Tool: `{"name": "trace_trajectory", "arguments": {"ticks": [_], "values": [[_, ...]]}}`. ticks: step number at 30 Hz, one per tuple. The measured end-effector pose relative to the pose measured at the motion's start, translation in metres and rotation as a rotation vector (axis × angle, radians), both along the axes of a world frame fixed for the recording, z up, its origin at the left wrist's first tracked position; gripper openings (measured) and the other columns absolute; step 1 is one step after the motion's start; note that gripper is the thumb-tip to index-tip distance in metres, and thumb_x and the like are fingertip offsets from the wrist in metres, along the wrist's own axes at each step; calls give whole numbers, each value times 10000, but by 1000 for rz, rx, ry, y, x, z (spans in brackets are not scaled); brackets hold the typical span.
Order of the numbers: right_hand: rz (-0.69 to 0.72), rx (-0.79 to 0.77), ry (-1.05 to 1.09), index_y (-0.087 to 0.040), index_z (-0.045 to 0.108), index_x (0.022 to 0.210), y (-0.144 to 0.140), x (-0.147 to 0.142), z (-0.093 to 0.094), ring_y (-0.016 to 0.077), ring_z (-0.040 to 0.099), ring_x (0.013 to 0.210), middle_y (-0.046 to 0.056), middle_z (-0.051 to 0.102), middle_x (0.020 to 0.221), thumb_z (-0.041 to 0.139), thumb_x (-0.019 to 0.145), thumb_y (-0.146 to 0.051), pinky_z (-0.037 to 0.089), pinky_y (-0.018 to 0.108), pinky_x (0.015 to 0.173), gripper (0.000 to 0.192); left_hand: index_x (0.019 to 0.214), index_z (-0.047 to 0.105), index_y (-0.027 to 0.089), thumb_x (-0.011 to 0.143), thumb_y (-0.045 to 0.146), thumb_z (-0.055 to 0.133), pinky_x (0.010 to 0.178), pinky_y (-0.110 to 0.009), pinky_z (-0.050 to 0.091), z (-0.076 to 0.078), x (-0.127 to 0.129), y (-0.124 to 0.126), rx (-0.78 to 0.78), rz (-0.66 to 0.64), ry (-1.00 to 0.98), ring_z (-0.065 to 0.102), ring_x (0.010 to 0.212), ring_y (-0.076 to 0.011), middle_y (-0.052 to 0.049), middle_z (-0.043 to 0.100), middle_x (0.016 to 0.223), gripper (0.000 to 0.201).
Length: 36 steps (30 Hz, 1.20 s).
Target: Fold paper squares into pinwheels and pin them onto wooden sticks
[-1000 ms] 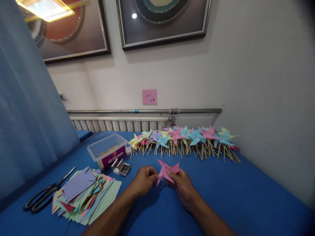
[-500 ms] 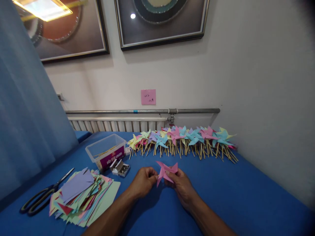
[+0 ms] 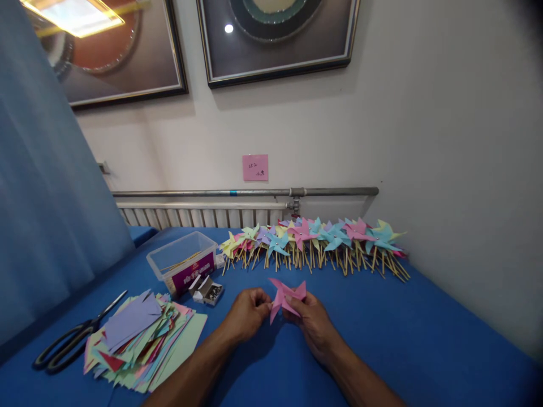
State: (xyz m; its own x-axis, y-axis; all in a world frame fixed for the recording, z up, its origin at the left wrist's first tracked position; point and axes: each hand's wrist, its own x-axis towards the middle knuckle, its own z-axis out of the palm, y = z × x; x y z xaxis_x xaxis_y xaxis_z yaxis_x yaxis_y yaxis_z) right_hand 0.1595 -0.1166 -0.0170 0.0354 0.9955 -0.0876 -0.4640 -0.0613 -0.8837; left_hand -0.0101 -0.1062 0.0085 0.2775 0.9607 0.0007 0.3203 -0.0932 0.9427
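Observation:
A pink paper pinwheel (image 3: 283, 294) with folded blades is raised over the blue table. My right hand (image 3: 311, 319) pinches it near the middle, thumb on the front and fingers behind. Close by the pinwheel's left blade is my left hand (image 3: 250, 311), its thumb and forefinger pressed together; whatever is between them is too small or hidden to make out. An opened small box (image 3: 207, 291) of shiny metal pins stands left of my left hand.
Many finished pinwheels on sticks (image 3: 303, 234) lie in a row at the back. A clear plastic tub (image 3: 182, 254) holds thin sticks. Coloured paper sheets (image 3: 136, 328) are piled at left beside black-handled scissors (image 3: 76, 336). A blue curtain (image 3: 55, 169) hangs at left.

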Motion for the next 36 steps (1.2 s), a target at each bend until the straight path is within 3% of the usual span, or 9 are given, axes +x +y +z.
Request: {"name": "trace_trajectory", "arguments": {"ticks": [11, 36], "values": [[-29, -10, -1, -171, 711, 756, 1, -1, -1, 127, 570, 609, -19, 641, 642, 929, 550, -382, 496, 270, 626, 366, 674, 527, 183, 775, 173, 529, 533, -240, 259, 3, 1, -3, 1, -1, 47, 367, 545, -94, 56, 443, 584, 102], [-7, 1, -8, -172, 730, 776, -1, -1, 0, 186, 647, 709, 26, 717, 737, 911, 583, -368, 501, 308, 694, 329, 689, 553, 174, 754, 212, 540, 532, -247, 258, 0, 0, -1, 5, 1, 44, 382, 544, -101, 49, 471, 584, 76]]}}
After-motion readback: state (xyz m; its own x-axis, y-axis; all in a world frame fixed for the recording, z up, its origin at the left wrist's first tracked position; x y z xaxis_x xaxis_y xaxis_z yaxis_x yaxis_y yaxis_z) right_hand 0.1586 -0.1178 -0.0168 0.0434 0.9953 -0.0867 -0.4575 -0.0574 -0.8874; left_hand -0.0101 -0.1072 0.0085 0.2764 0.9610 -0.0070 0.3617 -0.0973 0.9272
